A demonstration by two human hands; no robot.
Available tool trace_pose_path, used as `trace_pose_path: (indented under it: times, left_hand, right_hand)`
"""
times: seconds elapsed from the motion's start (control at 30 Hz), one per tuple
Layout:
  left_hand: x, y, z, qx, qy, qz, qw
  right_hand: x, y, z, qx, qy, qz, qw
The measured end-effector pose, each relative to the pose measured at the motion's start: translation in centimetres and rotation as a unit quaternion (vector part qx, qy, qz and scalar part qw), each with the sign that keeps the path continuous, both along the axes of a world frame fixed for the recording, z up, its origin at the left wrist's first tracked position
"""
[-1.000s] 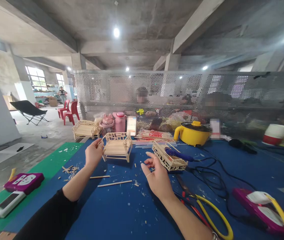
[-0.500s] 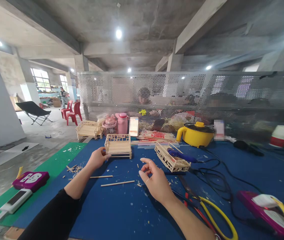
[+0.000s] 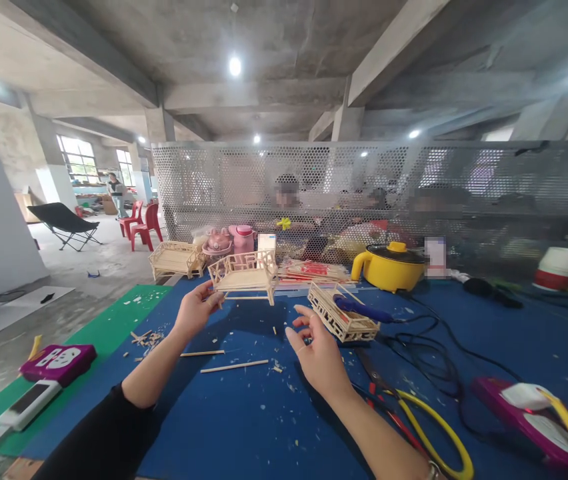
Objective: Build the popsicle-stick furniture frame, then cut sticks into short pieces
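My left hand [image 3: 195,311] grips one end of a small wooden-stick model bed [image 3: 245,275] and holds it raised above the blue table mat [image 3: 244,413]. My right hand [image 3: 317,357] hovers over the mat to the right with its fingers loosely curled and nothing in them. A second stick model [image 3: 342,316] lies tilted just beyond my right hand, with a blue-handled tool [image 3: 361,311] resting on it. Two loose wooden sticks [image 3: 234,365] lie on the mat between my arms.
A third stick model [image 3: 176,259], pink containers [image 3: 229,241] and a yellow pot [image 3: 389,266] stand at the back by a perforated metal screen [image 3: 364,180]; people sit behind it. Black cables [image 3: 429,360], yellow-handled pliers [image 3: 414,417] and purple power strips [image 3: 58,362] lie around.
My left hand has lifted the stick model bed off the mat, after setting it down half a second ago. My right hand stayed almost in place.
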State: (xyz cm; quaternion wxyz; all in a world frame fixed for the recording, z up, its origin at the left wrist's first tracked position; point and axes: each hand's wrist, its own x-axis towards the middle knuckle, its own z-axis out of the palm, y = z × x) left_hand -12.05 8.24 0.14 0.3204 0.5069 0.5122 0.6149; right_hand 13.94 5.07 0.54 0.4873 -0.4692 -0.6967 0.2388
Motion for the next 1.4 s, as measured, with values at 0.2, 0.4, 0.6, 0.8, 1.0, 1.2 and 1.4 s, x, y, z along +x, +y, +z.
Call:
trace_pose_path:
  times: [0.2,0.4,0.6,0.8,1.0,1.2,1.4]
  left_hand:
    - [1.2,-1.0,0.7,-0.015,-0.056,-0.085,0.995]
    - [1.4,-1.0,0.2,0.049,0.037,-0.001,0.998]
    - [2.4,-1.8,0.7,0.077,0.144,0.13,0.978]
    - [1.9,-2.2,0.8,0.148,0.303,0.22,0.916]
    - [2.3,-3.3,1.3,0.357,0.507,0.261,0.74]
    - [3.4,-4.7,2.1,0.437,0.535,0.183,0.7]
    - [3.5,-4.9,2.0,0.327,0.35,0.115,0.87]
  right_hand:
    - [0.6,0.1,0.8,0.025,0.108,-0.054,0.992]
    - [0.8,0.2,0.8,0.02,0.128,-0.042,0.991]
    - [0.6,0.2,0.5,0.013,0.116,-0.038,0.992]
    - [0.3,0.2,0.5,0.001,0.111,-0.034,0.993]
    - [0.2,0.4,0.0,-0.014,0.103,-0.015,0.995]
    - [0.2,1.1,-0.8,-0.017,0.088,-0.03,0.996]
    - [0.3,1.6,-1.3,-0.027,0.082,-0.046,0.995]
